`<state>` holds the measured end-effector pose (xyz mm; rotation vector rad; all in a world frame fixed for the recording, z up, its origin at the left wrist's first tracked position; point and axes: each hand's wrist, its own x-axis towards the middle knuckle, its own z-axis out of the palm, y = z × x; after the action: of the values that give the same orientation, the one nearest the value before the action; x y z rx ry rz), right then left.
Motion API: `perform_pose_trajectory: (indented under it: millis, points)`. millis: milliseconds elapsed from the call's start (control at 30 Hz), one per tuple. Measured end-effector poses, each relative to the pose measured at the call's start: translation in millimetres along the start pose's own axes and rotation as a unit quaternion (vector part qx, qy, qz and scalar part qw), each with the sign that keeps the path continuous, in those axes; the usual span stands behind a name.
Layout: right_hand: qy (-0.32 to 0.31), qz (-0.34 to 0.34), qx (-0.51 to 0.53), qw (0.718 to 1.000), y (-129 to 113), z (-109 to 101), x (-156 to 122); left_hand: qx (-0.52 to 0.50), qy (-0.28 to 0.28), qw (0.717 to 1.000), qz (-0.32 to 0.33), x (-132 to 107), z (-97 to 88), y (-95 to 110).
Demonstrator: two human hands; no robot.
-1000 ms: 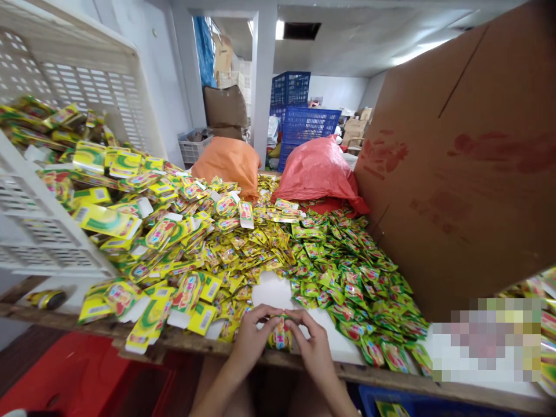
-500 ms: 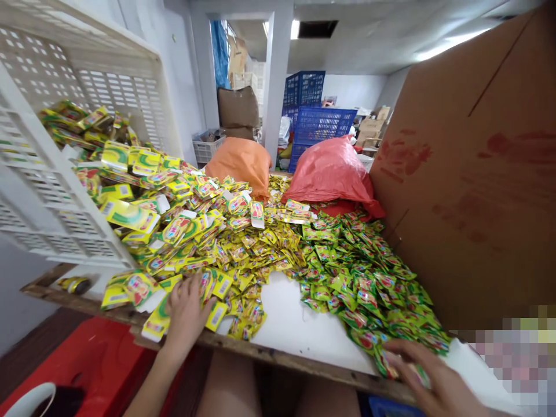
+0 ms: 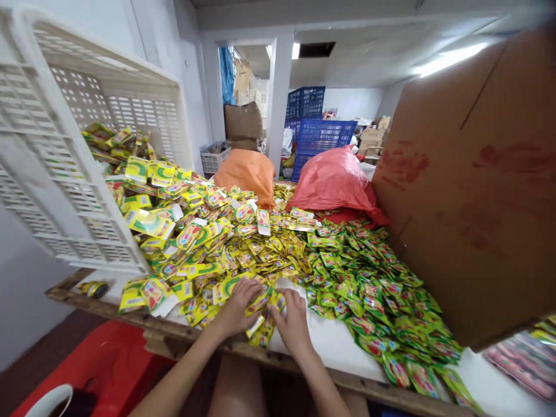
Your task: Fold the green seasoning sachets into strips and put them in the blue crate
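My left hand (image 3: 237, 304) and my right hand (image 3: 293, 315) rest close together on the near part of a heap of yellow sachets (image 3: 252, 255) at the table's front edge. The fingers of both hands curl round a few yellow sachets (image 3: 260, 321) between them. A pile of green sachets (image 3: 369, 284) spreads to the right. Flat yellow cartons (image 3: 152, 223) spill from a tilted white plastic crate (image 3: 56, 174) on the left.
A big brown cardboard sheet (image 3: 473, 191) stands at the right. An orange sack (image 3: 247, 174) and a red sack (image 3: 334, 179) lie at the table's far end, with blue crates (image 3: 319, 130) behind. A red bin (image 3: 108, 365) sits below the wooden table edge (image 3: 143, 324).
Half a second ago my hands were apart, left on the cartons, right at the green pile's near edge. Both have come together at the yellow heap. The view has shifted left.
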<state>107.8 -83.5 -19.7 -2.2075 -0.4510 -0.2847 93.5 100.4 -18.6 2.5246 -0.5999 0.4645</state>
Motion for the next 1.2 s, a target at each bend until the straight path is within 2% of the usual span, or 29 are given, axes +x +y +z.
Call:
perform_pose_trajectory:
  millis: [100, 267, 333, 400, 467, 533, 600, 667, 733, 800, 867, 967, 1067, 1133, 1200]
  points:
    - [0.008, 0.01, -0.078, 0.997, -7, 3, 6, 0.023, 0.006, 0.999, 0.027, 0, 1.8, -4]
    - [-0.035, -0.1, -0.117, 0.987, -17, -13, 11, 0.09, 0.04, 0.991, 0.089, 0, -3.5, 5]
    - [-0.024, -0.1, -0.102, 0.989, -13, -20, 9, 0.087, 0.108, 0.988, 0.074, 4, -3.8, 16]
    - [0.039, -0.066, -0.081, 0.994, -9, -23, 2, 0.026, 0.229, 0.973, -0.018, 9, -0.3, 32]
    - [0.105, -0.032, -0.055, 0.992, -9, -23, -10, -0.124, 0.318, 0.928, -0.147, 13, 7.1, 52]
    - [0.099, -0.042, -0.025, 0.994, -16, -20, -25, -0.34, 0.293, 0.863, -0.23, 17, 15.8, 70]
    - [0.024, -0.089, 0.003, 0.996, -23, -19, -37, -0.502, 0.239, 0.782, -0.281, 18, 21.8, 80]
    - [-0.046, -0.11, 0.021, 0.993, -21, -22, -43, -0.566, 0.237, 0.72, -0.324, 16, 22.7, 79]
    - [-0.055, -0.069, 0.029, 0.996, -7, -30, -39, -0.573, 0.271, 0.689, -0.351, 9, 20.0, 70]
    - [-0.013, -0.004, 0.014, 1.0, 14, -37, -25, -0.573, 0.281, 0.679, -0.363, 0, 17.4, 60]
    - [0.032, 0.028, -0.022, 0.999, 34, -40, -1, -0.57, 0.271, 0.683, -0.368, -7, 17.8, 56]
    - [0.053, -0.001, -0.051, 0.997, 44, -32, 42, -0.564, 0.249, 0.699, -0.363, -10, 23.3, 66]
    - [0.049, -0.039, -0.053, 0.997, 38, -24, 78, -0.552, 0.247, 0.714, -0.353, -7, 27.3, 83]
    - [0.054, -0.045, -0.044, 0.997, 36, -30, 90, -0.543, 0.247, 0.723, -0.349, -8, 26.5, 89]
    - [0.071, -0.034, -0.028, 0.996, 41, -49, 91, -0.538, 0.236, 0.73, -0.349, -13, 23.7, 87]
